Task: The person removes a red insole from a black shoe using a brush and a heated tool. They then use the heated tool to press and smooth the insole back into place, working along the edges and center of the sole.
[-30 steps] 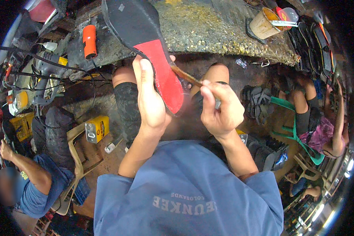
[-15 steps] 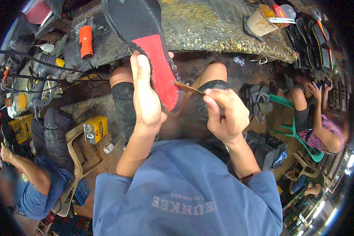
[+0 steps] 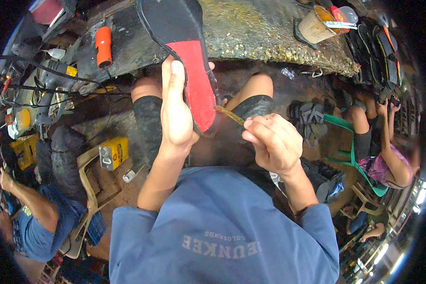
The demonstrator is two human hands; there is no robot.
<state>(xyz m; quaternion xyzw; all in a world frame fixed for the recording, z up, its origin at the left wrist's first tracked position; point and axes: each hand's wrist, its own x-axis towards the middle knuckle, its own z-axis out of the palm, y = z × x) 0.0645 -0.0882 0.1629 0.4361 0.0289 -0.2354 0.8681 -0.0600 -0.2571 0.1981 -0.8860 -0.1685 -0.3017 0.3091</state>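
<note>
A shoe sole (image 3: 197,87), black at its far end and red toward me, is held up in front of my lap. My left hand (image 3: 177,111) is closed around its edge from the left, thumb along the side and fingertips showing at the right edge. In my right hand (image 3: 274,142) I pinch a thin brown brush (image 3: 232,116) between thumb and fingers. The brush tip meets the right edge of the red part, near its lower end.
Beyond my knees runs a worn workbench (image 3: 251,38) with an orange cylinder (image 3: 103,47) and a glue-stained cup (image 3: 315,26). A yellow can (image 3: 113,153) stands at left. Co-workers sit at the left (image 3: 42,222) and right (image 3: 388,161). Dark soles (image 3: 376,49) are stacked far right.
The sole and my left hand have shifted slightly right. The brush has moved a little down along the sole's right edge, its handle tilting more steeply.
</note>
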